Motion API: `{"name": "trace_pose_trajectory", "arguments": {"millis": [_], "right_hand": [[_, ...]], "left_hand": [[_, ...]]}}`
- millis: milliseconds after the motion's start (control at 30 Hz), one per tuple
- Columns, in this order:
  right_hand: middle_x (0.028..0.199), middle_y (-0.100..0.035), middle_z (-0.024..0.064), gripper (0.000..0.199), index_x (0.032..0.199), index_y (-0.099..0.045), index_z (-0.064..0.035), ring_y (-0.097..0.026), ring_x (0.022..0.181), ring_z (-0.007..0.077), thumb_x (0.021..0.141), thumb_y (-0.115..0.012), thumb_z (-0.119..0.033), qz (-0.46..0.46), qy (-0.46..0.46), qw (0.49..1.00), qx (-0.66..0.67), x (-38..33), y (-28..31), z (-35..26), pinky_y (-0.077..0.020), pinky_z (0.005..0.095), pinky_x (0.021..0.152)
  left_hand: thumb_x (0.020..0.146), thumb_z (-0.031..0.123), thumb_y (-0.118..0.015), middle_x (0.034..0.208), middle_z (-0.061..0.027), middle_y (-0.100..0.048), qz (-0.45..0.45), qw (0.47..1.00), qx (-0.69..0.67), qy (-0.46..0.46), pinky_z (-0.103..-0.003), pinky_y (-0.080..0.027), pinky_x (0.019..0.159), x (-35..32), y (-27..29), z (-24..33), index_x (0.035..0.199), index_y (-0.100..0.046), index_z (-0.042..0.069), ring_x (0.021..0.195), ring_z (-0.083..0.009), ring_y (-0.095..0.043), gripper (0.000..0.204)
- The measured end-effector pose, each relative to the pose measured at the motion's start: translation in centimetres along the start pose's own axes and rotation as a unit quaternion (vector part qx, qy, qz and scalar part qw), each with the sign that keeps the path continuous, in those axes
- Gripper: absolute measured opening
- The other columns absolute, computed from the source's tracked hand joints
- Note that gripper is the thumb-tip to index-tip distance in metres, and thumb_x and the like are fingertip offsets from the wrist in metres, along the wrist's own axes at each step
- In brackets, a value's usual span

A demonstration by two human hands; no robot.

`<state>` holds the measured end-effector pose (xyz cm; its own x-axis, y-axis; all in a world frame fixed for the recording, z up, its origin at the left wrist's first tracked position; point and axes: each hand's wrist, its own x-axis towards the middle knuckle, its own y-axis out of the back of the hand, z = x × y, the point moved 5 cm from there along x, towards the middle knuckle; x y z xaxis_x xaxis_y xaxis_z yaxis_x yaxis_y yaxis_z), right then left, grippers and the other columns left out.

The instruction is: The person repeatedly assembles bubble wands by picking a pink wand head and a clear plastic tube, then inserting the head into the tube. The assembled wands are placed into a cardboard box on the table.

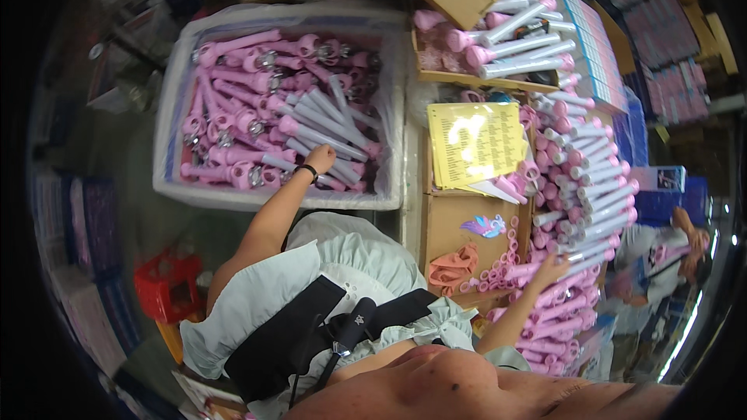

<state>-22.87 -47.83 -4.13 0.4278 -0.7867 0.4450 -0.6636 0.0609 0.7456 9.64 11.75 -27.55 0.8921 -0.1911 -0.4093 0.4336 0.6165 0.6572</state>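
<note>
- Reaching into the white bin (167, 163), the left hand (320, 158) is curled shut on a wand (311, 136) near the front edge.
- Wands look light, hard and smooth; grab the long handle.
- Right hand (554, 271) touches stacked wands (591, 210); its fingers I cannot tell.

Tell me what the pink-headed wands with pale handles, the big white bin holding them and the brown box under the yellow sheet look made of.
Pink-headed wands: probably moulded plastic, going by the smooth, slightly glossy pink and pale lilac surfaces. Big white bin: looks like foam or plastic, with thick matte white walls; cannot tell which. Brown box: corrugated cardboard, with a dull brown face and folded flaps.
</note>
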Motion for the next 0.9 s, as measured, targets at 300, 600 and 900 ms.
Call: {"name": "trace_pose_trajectory", "arguments": {"millis": [300, 600, 900], "right_hand": [[0.123, -0.043, 0.0189, 0.023, 0.103, -0.057, -0.0032, -0.056, 0.098, 0.0308, 0.083, -0.059, -0.013, -0.16, 0.035, 0.985, -0.047, -18.8, 1.4, -12.1, -0.0503, 0.0361, 0.074], [0.119, -0.047, 0.0139, 0.02, 0.101, -0.059, -0.0094, -0.061, 0.07, 0.0188, 0.082, -0.061, -0.008, -0.226, -0.033, 0.973, -0.027, -21.7, 2.9, -15.9, -0.0503, 0.0286, 0.061], [0.116, -0.051, 0.0132, 0.02, 0.098, -0.059, -0.0063, -0.058, 0.088, 0.0286, 0.08, -0.062, -0.015, -0.238, 0.004, 0.969, 0.07, -21.1, 1.5, -17.1, -0.0482, 0.0351, 0.073]], "left_hand": [[0.086, 0.027, -0.047, 0.149, -0.0144, -0.014, -0.169, 0.847, 0.454, -0.218, -0.053, -0.001, 0.11, 7.2, -7.4, 5.6, 0.115, -0.063, 0.015, 0.138, -0.0335, -0.006, 0.035], [0.086, 0.023, -0.044, 0.131, -0.0164, -0.041, -0.11, 0.829, 0.43, -0.339, -0.056, -0.011, 0.107, 5.9, -6.5, 5.5, 0.103, -0.065, 0.015, 0.121, -0.032, -0.036, 0.028], [0.075, -0.003, -0.058, 0.111, -0.0229, -0.054, 0.208, 0.827, 0.042, -0.521, -0.048, -0.038, 0.092, -7.6, 6.8, 14.5, 0.11, -0.056, 0.008, 0.104, -0.042, -0.05, 0.037]]}}
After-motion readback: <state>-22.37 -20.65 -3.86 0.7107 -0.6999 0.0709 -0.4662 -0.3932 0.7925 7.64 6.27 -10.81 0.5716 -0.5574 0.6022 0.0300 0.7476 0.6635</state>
